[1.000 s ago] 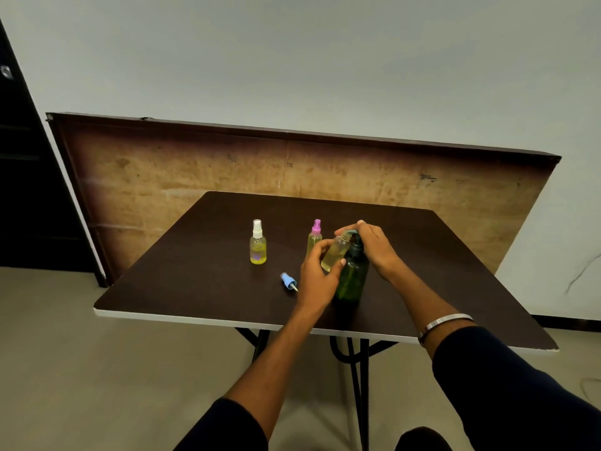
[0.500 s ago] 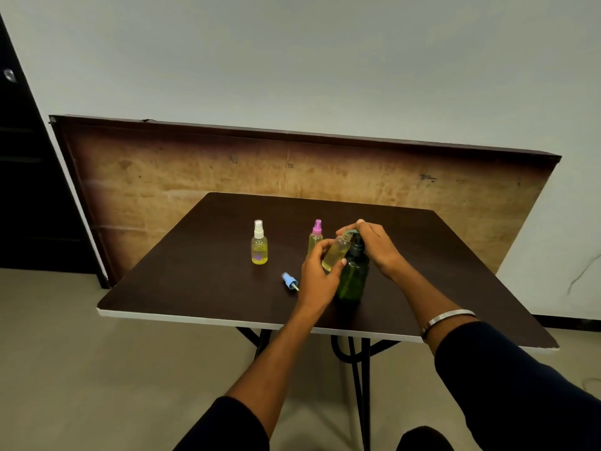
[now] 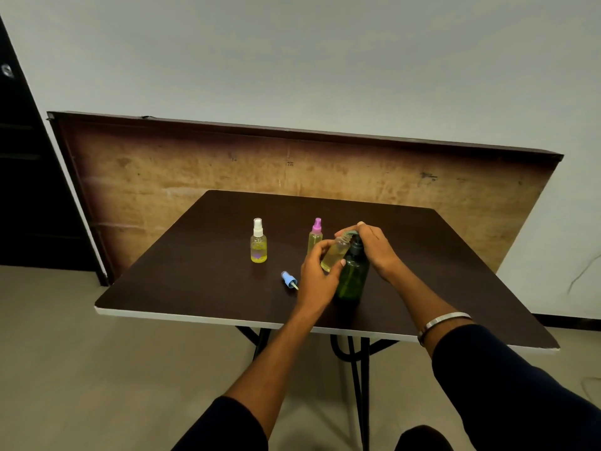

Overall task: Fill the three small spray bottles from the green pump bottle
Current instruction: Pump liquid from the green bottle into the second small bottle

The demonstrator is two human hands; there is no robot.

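At centre frame, on the dark bench, the green pump bottle stands upright. The right hand sits on its pump head, fingers curved down over the top; the spout points toward the left of the frame. The left hand holds an uncapped small bottle tilted, its mouth up against the spout; fingers and thumb are clamped round its body. Pale yellow liquid fills the lower part of this bottle.

Just left of the left hand, a blue spray cap lies on its side on the bench, dip tube pointing toward the lower right. Behind the left hand, a small bottle with a pink cap stands upright, holding yellow liquid. Further left, well apart from it, a small bottle with a white cap stands upright, also holding yellow liquid.

A metal bracelet is on the right wrist. A brown board leans on the wall behind the bench.
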